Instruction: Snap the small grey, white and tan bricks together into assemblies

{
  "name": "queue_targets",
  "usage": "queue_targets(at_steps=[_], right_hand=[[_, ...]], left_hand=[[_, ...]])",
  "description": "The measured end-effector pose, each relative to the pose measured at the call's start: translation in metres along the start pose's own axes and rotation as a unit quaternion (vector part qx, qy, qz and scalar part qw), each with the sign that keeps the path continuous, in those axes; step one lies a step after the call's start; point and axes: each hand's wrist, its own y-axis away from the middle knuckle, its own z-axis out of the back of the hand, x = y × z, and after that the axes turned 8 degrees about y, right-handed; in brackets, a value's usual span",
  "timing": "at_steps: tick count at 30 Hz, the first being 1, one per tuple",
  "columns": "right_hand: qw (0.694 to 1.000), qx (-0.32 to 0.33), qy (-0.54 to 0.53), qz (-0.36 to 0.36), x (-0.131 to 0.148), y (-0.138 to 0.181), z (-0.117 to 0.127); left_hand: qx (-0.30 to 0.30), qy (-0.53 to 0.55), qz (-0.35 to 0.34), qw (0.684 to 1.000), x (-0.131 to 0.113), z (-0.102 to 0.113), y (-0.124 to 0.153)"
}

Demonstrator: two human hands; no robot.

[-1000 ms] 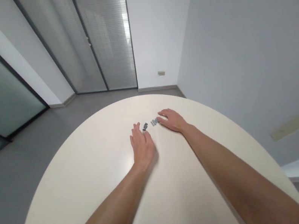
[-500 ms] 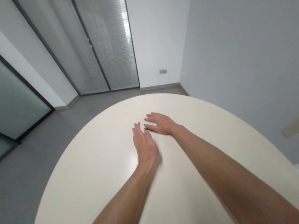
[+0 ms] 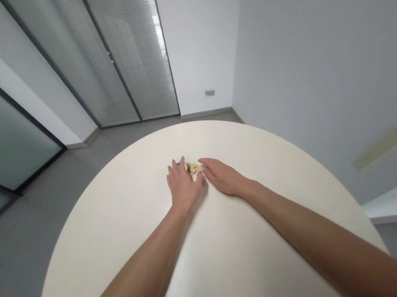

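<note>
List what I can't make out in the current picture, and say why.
Head view:
- Yellow pieces: too small to tell what they are or how many.
- Dark bit: tiny, and partly hidden by the fingers of the left hand.
- Right hand: too small at the fingertips to tell whether they touch the yellow pieces.
- Table: near side cut off by the bottom edge.

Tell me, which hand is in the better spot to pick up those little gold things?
Probably the left hand: the gold-coloured pieces lie by the gap between its spread thumb and index finger. The right hand is close too, but only at one end of them.
</note>
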Motion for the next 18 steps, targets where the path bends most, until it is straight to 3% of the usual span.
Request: queue_targets(at_steps=[4,8,13,18], right_hand=[[0.999,-0.031,0.036,-0.012,-0.005,0.023,0.005],[0.996,-0.004,0.065,0.055,-0.001,0.019,0.007],[0.995,0.005,0.021,0.099,0.001,0.01,0.009],[0.996,-0.025,-0.048,0.067,0.005,0.008,0.008]], left_hand=[[0.031,-0.064,-0.031,0.997,0.0,0.0,0.003],[0.033,-0.112,-0.045,0.992,0.001,0.002,0.004],[0.044,-0.144,-0.037,0.988,0.003,0.004,0.004],[0.043,-0.198,-0.073,0.977,0.0,0.005,0.009]])
